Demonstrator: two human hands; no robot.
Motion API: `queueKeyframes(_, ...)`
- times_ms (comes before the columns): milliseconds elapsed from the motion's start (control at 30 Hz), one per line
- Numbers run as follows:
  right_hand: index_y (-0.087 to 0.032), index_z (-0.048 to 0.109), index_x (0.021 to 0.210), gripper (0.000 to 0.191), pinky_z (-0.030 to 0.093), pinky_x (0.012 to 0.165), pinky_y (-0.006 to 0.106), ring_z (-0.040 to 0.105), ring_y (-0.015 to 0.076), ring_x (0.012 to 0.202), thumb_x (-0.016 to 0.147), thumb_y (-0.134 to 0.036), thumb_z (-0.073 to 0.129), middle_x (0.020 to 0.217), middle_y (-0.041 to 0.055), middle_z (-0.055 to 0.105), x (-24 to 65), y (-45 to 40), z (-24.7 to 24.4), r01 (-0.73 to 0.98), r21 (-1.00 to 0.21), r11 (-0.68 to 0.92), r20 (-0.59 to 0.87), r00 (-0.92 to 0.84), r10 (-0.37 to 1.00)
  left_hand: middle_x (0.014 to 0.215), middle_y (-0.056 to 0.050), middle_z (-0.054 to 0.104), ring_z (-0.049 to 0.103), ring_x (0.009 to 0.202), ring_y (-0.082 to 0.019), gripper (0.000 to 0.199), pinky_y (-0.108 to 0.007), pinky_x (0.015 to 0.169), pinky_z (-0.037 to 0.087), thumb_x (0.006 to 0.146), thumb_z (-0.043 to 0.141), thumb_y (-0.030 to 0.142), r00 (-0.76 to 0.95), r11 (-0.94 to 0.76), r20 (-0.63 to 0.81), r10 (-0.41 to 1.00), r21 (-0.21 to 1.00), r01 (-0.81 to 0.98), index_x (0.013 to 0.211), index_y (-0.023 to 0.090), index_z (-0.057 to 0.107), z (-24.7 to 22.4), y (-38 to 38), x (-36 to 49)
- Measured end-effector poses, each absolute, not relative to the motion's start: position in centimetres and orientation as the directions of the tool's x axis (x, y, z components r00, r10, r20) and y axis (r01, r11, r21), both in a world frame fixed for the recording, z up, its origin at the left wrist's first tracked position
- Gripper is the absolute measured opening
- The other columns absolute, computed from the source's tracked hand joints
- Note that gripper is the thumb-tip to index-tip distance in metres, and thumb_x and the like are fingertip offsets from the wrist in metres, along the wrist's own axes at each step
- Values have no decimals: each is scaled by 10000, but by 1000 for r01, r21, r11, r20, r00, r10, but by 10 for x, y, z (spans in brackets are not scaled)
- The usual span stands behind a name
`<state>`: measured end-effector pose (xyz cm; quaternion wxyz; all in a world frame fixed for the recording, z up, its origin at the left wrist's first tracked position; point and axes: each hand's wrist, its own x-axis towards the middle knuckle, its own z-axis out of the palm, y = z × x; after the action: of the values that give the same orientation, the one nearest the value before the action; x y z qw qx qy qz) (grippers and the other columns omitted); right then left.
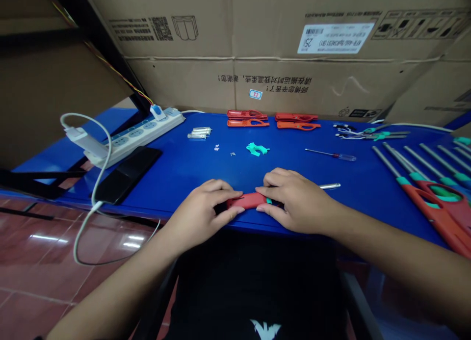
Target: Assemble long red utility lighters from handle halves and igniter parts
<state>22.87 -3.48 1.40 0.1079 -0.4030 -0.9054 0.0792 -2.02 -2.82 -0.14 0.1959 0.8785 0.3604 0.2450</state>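
A red long-necked lighter (247, 201) lies level between my hands at the front edge of the blue table. My left hand (204, 207) pinches its left end between thumb and fingers. At the other end, my right hand (294, 197) grips the body where a bit of green shows, and hides most of that part. A metal tube (330, 186) sticks out beyond my right hand; whether it joins the lighter is hidden. Beyond my hands lie a green plastic piece (257, 149), tiny metal pins (233, 154) and small pale bits (217, 147).
Red lighter shells (247, 115) and orange shells (299, 125) lie along the back, with silver cylinders (199, 133) to their left. A screwdriver (331, 155) and several lighters (429, 205) are on the right. A power strip (136, 134) and black phone (127, 175) occupy the left. Cardboard (191, 80) stands behind.
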Motion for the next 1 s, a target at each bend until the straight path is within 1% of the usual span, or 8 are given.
queueKeyframes(133, -115, 694, 1163, 367, 432, 789, 418, 557, 267, 949, 987, -381, 511, 1010, 115, 648, 226, -44, 12, 750, -93, 655, 119, -645, 755, 1006, -54, 701, 659, 924, -193, 272, -350, 852, 540, 902, 678, 325, 607, -650, 292, 739, 546, 528, 1133, 188, 721, -4, -27, -18)
queueKeyframes(333, -111, 583, 1358, 479, 456, 906, 451, 562, 279, 1066, 976, -397, 550, 1179, 136, 643, 235, -49, 2, 744, -121, 657, 177, -635, 752, 989, -51, 674, 633, 911, -196, 337, -370, 849, 536, 845, 737, 283, 599, -639, 283, 749, 545, 542, 1169, 192, 723, -7, -28, -16)
queueKeyframes(467, -115, 648, 1263, 421, 478, 894, 442, 565, 274, 1039, 949, -390, 597, 1119, 132, 649, 235, -47, 12, 719, -149, 679, 195, -651, 733, 984, -51, 668, 632, 915, -192, 336, -375, 862, 541, 858, 727, 300, 606, -624, 260, 752, 577, 527, 1177, 196, 723, -5, -27, -16)
queueKeyframes(567, -152, 704, 1147, 315, 492, 860, 433, 580, 266, 980, 921, -362, 639, 1053, 112, 656, 231, -44, 25, 733, -182, 656, 108, -648, 754, 965, -53, 667, 634, 905, -199, 325, -376, 851, 548, 841, 739, 288, 594, -612, 251, 764, 576, 543, 1152, 195, 732, -3, -27, -15)
queueKeyframes(667, -179, 717, 1129, 272, 508, 834, 390, 601, 245, 946, 902, -318, 662, 1035, 100, 658, 227, -43, 34, 775, -235, 586, 9, -602, 799, 962, -52, 665, 636, 902, -201, 322, -367, 843, 551, 838, 738, 289, 601, -631, 270, 753, 555, 541, 1148, 203, 733, -5, -27, -14)
queueKeyframes(800, -158, 720, 1144, 293, 532, 798, 384, 625, 244, 903, 925, -319, 608, 997, 105, 668, 226, -45, 35, 777, -179, 604, -10, -615, 788, 996, -77, 676, 620, 912, -216, 339, -383, 852, 553, 872, 687, 280, 630, -720, 358, 689, 433, 542, 1186, 155, 713, -9, -29, -14)
queueKeyframes(933, -59, 670, 1228, 392, 551, 795, 431, 639, 289, 941, 963, -307, 523, 1054, 157, 688, 231, -49, 24, 696, 6, 718, 111, -714, 691, 1016, -117, 678, 615, 913, -235, 374, -399, 835, 560, 955, 568, 305, 713, -808, 382, 588, 237, 539, 1245, 93, 672, -9, -30, -16)
queueKeyframes(1000, -46, 659, 1239, 402, 554, 771, 420, 642, 282, 920, 981, -310, 501, 1043, 160, 696, 235, -49, 17, 667, 52, 743, 163, -740, 653, 982, -120, 683, 623, 895, -240, 381, -406, 830, 564, 983, 520, 320, 755, -839, 374, 538, 155, 521, 1229, 75, 675, -8, -29, -16)
